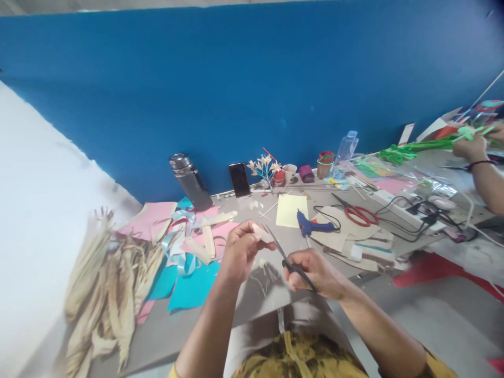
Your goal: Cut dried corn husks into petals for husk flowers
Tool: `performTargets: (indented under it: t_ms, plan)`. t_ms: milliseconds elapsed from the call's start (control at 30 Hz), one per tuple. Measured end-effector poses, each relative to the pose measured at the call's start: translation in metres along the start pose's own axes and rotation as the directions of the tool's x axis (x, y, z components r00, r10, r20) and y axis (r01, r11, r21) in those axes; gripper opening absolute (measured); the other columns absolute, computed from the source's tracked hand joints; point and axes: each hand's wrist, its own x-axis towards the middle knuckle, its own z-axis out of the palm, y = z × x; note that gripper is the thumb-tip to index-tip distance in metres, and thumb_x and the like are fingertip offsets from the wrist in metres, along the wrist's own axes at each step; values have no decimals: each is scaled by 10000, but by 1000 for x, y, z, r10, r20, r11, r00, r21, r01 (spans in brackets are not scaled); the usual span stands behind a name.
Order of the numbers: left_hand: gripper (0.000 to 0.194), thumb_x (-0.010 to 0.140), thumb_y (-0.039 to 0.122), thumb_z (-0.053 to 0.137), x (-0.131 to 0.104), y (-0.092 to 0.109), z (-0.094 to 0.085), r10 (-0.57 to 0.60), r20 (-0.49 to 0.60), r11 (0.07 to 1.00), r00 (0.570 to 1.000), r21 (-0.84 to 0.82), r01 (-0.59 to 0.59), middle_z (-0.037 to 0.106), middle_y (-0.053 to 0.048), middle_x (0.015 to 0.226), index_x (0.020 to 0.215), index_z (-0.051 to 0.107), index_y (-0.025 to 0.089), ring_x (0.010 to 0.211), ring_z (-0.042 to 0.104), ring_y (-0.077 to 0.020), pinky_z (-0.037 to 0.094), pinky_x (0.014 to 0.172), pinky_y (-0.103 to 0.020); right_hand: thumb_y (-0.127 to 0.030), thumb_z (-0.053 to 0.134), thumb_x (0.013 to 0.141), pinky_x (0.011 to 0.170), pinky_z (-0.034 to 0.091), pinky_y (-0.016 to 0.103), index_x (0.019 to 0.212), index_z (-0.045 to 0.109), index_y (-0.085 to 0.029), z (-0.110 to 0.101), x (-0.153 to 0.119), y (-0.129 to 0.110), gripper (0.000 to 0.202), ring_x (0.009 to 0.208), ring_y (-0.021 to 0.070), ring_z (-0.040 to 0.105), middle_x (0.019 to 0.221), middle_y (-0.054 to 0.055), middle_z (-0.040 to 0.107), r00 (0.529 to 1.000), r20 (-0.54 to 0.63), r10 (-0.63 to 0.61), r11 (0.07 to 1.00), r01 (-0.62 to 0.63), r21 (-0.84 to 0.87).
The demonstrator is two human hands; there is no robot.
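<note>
My left hand (242,249) pinches a small pale piece of corn husk (263,233) above the table. In my right hand (315,275) is a pair of scissors with black handles (297,270); the fingers are wrapped round the handles. Its blades point up and left, right beside the pale piece. Whether they touch it is hard to make out. Several small pale scraps (268,270) lie on the table below, between the hands. Just beyond my right hand rests a blue glue gun (315,224).
Dried corn husks (110,294) hang over the left table edge beside blue paper (192,286). A thermos (191,181), phone (239,179) and husk flower (264,169) stand along the blue wall. Red-handled scissors (360,215) and a power strip (405,210) lie right. Another person's hands (472,147) hold green strips.
</note>
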Motion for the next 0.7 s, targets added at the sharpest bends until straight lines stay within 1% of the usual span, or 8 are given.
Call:
performTargets:
  t_ms: [200, 300, 433, 600, 700]
  plan:
    - [40, 621, 159, 647, 3, 2, -3, 1, 33, 1000, 999, -2, -1, 669, -31, 652, 618, 608, 151, 568, 643, -178, 531, 615, -331, -646, 740, 708, 524, 372, 226, 740, 672, -108, 0, -1, -1, 543, 553, 127, 544, 612, 42, 641, 1000, -7, 4, 1000, -4, 5]
    - [41, 620, 166, 652, 5, 3, -5, -10, 38, 1000, 999, 17, 10, 664, -30, 637, 621, 614, 150, 562, 643, -179, 534, 610, -328, -643, 747, 701, 518, 367, 222, 731, 670, -111, 0, -1, -1, 538, 549, 127, 543, 608, 43, 641, 1000, -6, 4, 1000, -4, -1]
    - [45, 620, 166, 653, 7, 3, -8, -20, 71, 999, 997, 33, 18, 661, -31, 630, 630, 611, 153, 571, 646, -182, 534, 605, -321, -641, 748, 701, 512, 363, 220, 725, 667, -114, 0, -1, 0, 534, 544, 127, 543, 601, 42, 639, 1000, -9, 11, 1000, -12, -5]
    - [40, 629, 164, 641, 8, 3, -9, -21, 70, 999, 997, 41, 18, 660, -29, 637, 629, 602, 155, 558, 647, -181, 531, 622, -332, -629, 750, 708, 524, 377, 228, 697, 662, -122, 1, 0, 0, 515, 544, 129, 545, 590, 36, 634, 1000, -14, -3, 1000, 3, -6]
    - [44, 624, 162, 644, 7, 4, -9, -25, 73, 999, 997, 49, 22, 662, -34, 637, 622, 601, 152, 547, 644, -180, 516, 617, -324, -617, 763, 698, 505, 363, 232, 653, 654, -131, 3, 2, 5, 500, 515, 124, 525, 554, 26, 617, 999, -37, -1, 1000, 2, 5]
